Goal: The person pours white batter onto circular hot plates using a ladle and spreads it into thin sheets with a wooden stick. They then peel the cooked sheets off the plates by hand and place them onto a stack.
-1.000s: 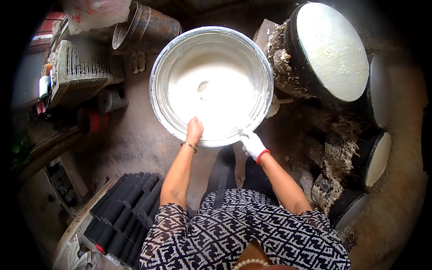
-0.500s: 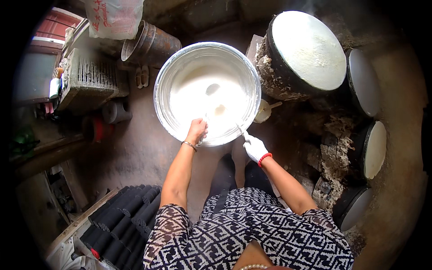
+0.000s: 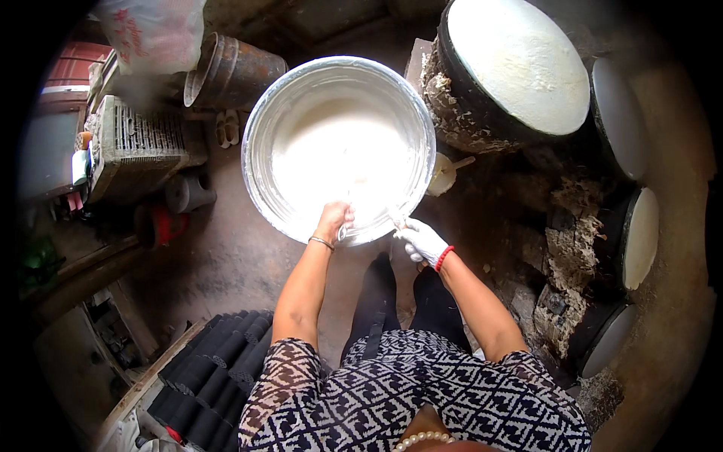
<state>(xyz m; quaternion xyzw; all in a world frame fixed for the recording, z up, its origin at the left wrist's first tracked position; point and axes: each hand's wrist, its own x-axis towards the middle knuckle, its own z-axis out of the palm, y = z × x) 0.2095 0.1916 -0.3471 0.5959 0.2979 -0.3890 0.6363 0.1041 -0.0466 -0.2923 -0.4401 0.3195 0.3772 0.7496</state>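
Observation:
A large round metal tub (image 3: 260, 177) holds a smooth white batter-like liquid (image 3: 339, 143), so bright that anything dipped in it hardly shows. My bare left hand (image 3: 334, 220), with a bracelet at the wrist, is closed over the near part of the tub. It grips the thin handle of what looks like a ladle, whose bowl is lost in the white. My right hand (image 3: 423, 242), in a white glove with a red bead bracelet above it, is closed at the tub's near right rim. It holds a pale, coated handle (image 3: 397, 218) that slants into the tub; its far end cannot be seen.
Several round vats with pale covers stand along the right, the largest cover (image 3: 520, 64) at upper right. A small container with a stick (image 3: 444, 175) sits beside the tub. A rusty bucket (image 3: 233, 71) lies tilted behind; black cylindrical briquettes (image 3: 215, 361) are stacked at lower left.
The tub appears shifted slightly left and up as the view moved. The round ladle bowl seen before no longer shows in the liquid. My right hand has turned, its fingers now more visible.

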